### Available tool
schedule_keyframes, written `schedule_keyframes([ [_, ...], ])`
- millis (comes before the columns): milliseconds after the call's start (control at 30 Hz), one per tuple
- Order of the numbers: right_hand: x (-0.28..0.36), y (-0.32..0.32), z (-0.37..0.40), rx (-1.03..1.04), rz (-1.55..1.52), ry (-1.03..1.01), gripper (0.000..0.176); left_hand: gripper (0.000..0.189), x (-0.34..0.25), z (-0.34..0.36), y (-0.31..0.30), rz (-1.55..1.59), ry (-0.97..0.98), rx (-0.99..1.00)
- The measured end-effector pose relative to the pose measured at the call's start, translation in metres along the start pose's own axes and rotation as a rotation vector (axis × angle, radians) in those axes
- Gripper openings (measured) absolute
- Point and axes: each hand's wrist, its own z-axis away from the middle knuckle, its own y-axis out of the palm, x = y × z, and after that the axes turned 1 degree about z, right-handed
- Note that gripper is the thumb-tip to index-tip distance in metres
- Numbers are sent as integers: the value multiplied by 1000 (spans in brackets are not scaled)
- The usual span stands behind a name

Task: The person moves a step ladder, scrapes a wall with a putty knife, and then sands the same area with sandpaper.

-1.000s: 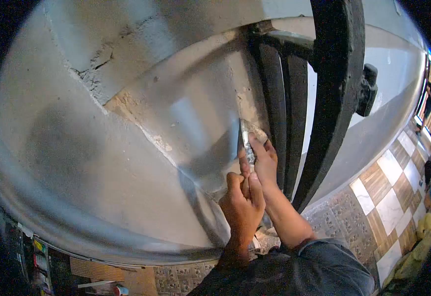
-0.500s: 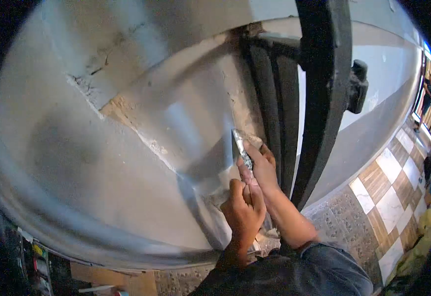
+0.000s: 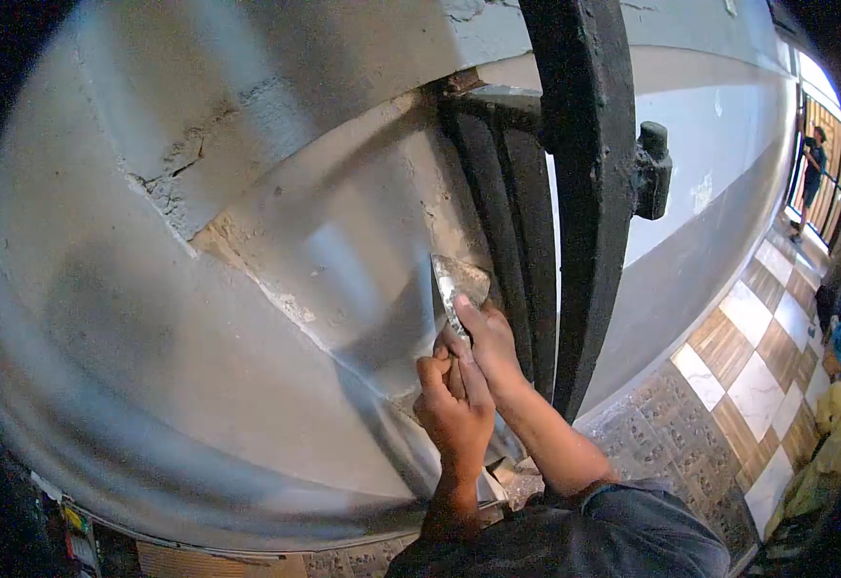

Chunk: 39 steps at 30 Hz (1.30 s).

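Note:
My right hand is closed round a metal scraper with a wide flat blade, its thumb lying on the metal. The blade is at the wall's inner corner, beside the dark metal bars. Just below, my left hand has its fingers curled against the lower end of the scraper and touches my right hand. Rough, chipped plaster shows above the blade. The scraper's handle is hidden by my fingers.
A thick black metal post with a latch stands right of my hands. Cracked plaster marks the wall at upper left. Another person stands far right, beyond the checkered floor. A yellow bag lies at the right edge.
The view has shifted, so the post and bars appear further left. More of the scraper's blade shows above my right hand. Both hands remain together on the tool.

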Motion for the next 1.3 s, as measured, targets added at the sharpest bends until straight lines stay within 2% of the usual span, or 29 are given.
schedule_keyframes([
  [33,-5,1,-3,-12,-33,-82,30,20,2,2,0,-4,-3,0],
  [167,-3,-1,-2,44,15,-52,29,22,19,5,3,-96,-2,58],
  [233,11,0,1,9,58,-9,43,24,13,2,5,-135,1,68],
  [267,8,-1,-3,33,79,-145,41,24,15,2,9,-75,19,35],
  [300,10,-1,0,29,82,-148,41,24,20,5,11,-70,20,38],
  [367,18,-3,10,148,78,-10,38,23,21,10,10,-36,-65,37],
  [433,25,-2,8,179,102,61,37,23,10,2,8,-74,-24,33],
  [533,18,0,-1,55,104,-227,38,23,2,-1,8,-104,-16,32],
  [567,21,-3,6,40,179,-195,37,23,-2,7,8,-108,-49,37],
  [667,9,-5,4,82,124,-151,35,22,15,11,9,-81,-28,20],
  [733,15,-2,-2,178,152,-128,32,22,13,9,5,-86,-25,15],
  [833,7,-7,-7,102,159,-198,30,25,1,2,10,-66,-41,36],
  [900,-1,-12,-2,159,198,-121,30,24,16,15,10,-53,-63,9],
  [967,3,-3,-3,209,128,-130,30,24,15,8,6,-58,6,-17],
  [1000,23,-1,0,154,390,-203,30,23,10,0,2,-2,-51,15],
  [1033,20,-1,3,165,394,-192,30,23,3,-2,-1,56,-108,38],
  [1100,18,0,-4,204,137,-135,30,22,5,1,-1,4,-59,23],
  [1133,27,-1,4,260,118,-3,31,22,7,5,1,-51,-14,24],
  [1167,16,-2,2,263,126,10,31,22,11,9,2,-51,-28,20],
  [1233,-7,2,-11,80,264,-510,29,19,16,10,3,-38,16,-43],
  [1267,31,1,0,211,496,-422,27,19,8,7,-1,-40,-4,-56],
  [1300,38,12,4,258,182,-107,27,20,1,0,-6,12,-41,-16],
])
